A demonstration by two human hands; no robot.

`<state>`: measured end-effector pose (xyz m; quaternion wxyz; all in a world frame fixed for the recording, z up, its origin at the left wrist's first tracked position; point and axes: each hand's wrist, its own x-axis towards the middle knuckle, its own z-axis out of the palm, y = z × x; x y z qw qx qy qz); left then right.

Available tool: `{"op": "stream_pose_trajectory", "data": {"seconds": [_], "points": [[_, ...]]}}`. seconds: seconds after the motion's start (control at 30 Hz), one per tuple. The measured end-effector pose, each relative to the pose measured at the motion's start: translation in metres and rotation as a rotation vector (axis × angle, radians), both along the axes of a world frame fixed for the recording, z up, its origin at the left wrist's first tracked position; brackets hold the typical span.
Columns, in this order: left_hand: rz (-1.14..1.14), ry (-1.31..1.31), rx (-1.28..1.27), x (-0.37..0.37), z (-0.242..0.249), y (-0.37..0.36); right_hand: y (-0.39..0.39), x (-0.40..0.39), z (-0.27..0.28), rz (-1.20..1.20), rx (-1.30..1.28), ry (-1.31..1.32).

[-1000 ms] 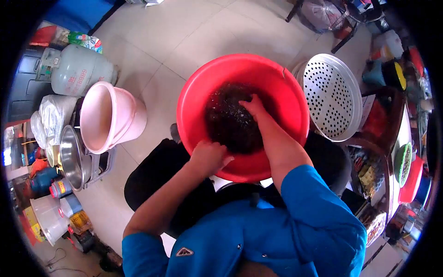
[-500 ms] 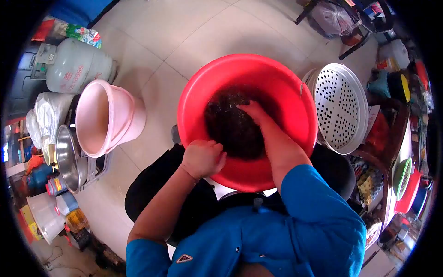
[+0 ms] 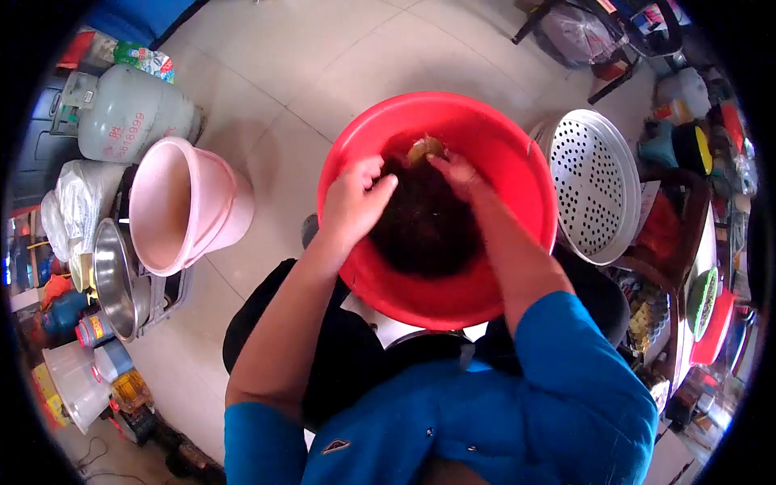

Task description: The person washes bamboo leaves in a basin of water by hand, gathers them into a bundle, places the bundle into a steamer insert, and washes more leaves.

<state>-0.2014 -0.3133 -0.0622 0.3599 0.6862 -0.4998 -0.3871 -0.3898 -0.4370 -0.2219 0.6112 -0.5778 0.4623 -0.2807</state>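
Note:
A large red plastic tub (image 3: 517, 162) stands between my knees. Dark, wet-looking contents (image 3: 428, 234) fill its bottom; I cannot make out what they are. My right hand (image 3: 457, 174) is inside the tub near the far wall, its fingers closed on a flat yellowish-brown piece (image 3: 423, 150), perhaps a leaf. My left hand (image 3: 360, 198) is over the tub's left side, thumb apart from the curled fingers, with nothing visible in it. A gap separates it from the brown piece.
To the left stand a pink bucket (image 3: 240, 214), a grey gas cylinder (image 3: 133, 121) and a steel bowl (image 3: 113, 279). Right of the tub leans a perforated white steamer tray (image 3: 594, 186). A dark chair (image 3: 683, 234) and cluttered shelves line the right side.
My left hand has moved from the near rim up over the tub. My right hand has shifted slightly right and toward the far wall, and now a yellowish-brown piece shows in its fingers.

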Motion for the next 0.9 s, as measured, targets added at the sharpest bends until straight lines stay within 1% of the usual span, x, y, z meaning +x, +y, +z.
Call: {"op": "stream_pose_trajectory", "data": {"seconds": [0.03,0.07,0.1,0.13,0.2,0.23,0.27,0.33,0.37,0.4,0.47,0.5,0.57,0.6,0.67,0.7,0.77,0.8,0.87,0.9], "points": [[0.112,-0.057,-0.166,-0.005,-0.011,-0.006,0.002,-0.001,0.036,-0.004,0.000,-0.003],[0.224,-0.109,-0.335,-0.016,-0.017,-0.012,0.004,-0.001,0.087,0.198,0.201,-0.063],[0.231,-0.109,-0.340,-0.024,-0.013,-0.014,0.008,0.000,0.122,0.400,0.402,-0.121],[0.226,-0.110,-0.343,-0.025,-0.009,-0.013,0.014,0.001,0.138,0.396,0.399,-0.124],[-0.047,0.528,-0.194,-0.027,0.001,-0.012,0.023,0.006,0.155,0.627,0.136,-0.094],[-0.074,0.489,-0.311,-0.033,0.015,-0.013,0.027,0.009,0.140,0.600,0.077,-0.124],[0.021,0.411,-0.331,-0.039,0.028,-0.008,0.031,0.009,0.126,0.593,0.083,-0.133],[0.200,0.600,-0.321,-0.038,0.043,-0.001,0.040,0.008,0.096,0.595,0.066,-0.166],[0.286,0.584,-0.398,-0.034,0.047,0.002,0.047,0.007,0.073,0.606,0.114,-0.144],[0.397,0.551,-0.322,-0.031,0.067,0.010,0.052,0.005,0.061,0.693,-0.019,0.104],[0.369,0.595,-0.408,-0.024,0.086,0.022,0.056,-0.001,0.047,0.936,0.240,0.377],[0.373,0.599,-0.408,-0.024,0.089,0.030,0.056,-0.003,0.038,0.939,0.241,0.381],[0.352,0.448,-0.385,-0.025,0.092,0.039,0.048,-0.004,0.021,1.074,-0.063,0.542],[0.349,0.448,-0.383,-0.022,0.088,0.035,0.039,-0.005,0.017,1.072,-0.062,0.541],[0.455,0.474,-0.399,-0.013,0.069,0.026,0.015,-0.002,0.007,1.045,-0.170,0.712],[0.456,0.475,-0.394,-0.010,0.060,0.024,0.007,-0.004,-0.001,1.046,-0.165,0.712],[0.509,0.464,-0.204,-0.004,0.043,0.024,-0.005,-0.006,-0.019,0.013,-0.223,0.475],[0.512,0.461,-0.198,0.001,0.033,0.025,-0.002,0.001,-0.033,0.017,-0.216,0.474],[0.593,0.544,-0.094,0.009,0.019,0.025,0.009,0.015,-0.055,-0.019,-0.670,0.569],[0.597,0.542,-0.094,0.009,0.022,0.021,0.009,0.018,-0.055,-0.016,-0.670,0.566]]}}
